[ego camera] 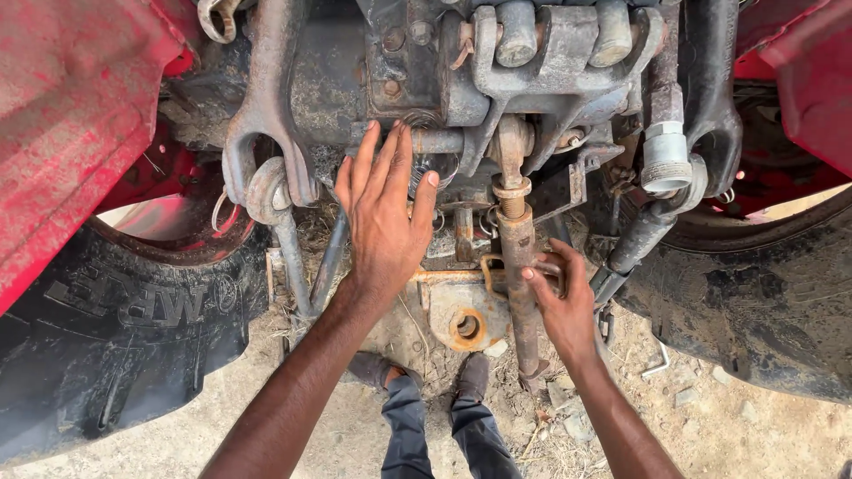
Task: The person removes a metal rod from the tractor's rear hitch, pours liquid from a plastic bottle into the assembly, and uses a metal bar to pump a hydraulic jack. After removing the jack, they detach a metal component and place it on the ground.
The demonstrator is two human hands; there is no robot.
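Bare, dusty ground (737,426) strewn with small stones and dry straw lies below the rear of a red tractor, seen from above. At the centre a rusty threaded rod (517,266) hangs down from the greasy grey housing (497,62), its lower end reaching to the dirt. The right hand (559,297) is closed around this rod about halfway down, fingers wrapped over it and over a yellowish bracket (488,266) just beside it. The left hand (383,213) is spread open, fingers straight and pointing upward, its fingertips pressed against a round, dark fitting (432,164) on the underside of the housing; it grips nothing.

Below the hands a rusty plate with a round hole (466,326) sits near the ground. To the left a grey lift arm (266,115) curves down to a ball joint, with thin rods hanging beneath it. To the right a second dark arm (710,98) ends in a similar eye beside a pale sleeve (666,155). Large black tyres (115,355) flank both sides, under red mudguards (62,115). The person's legs and dark shoes (473,377) show at the bottom.
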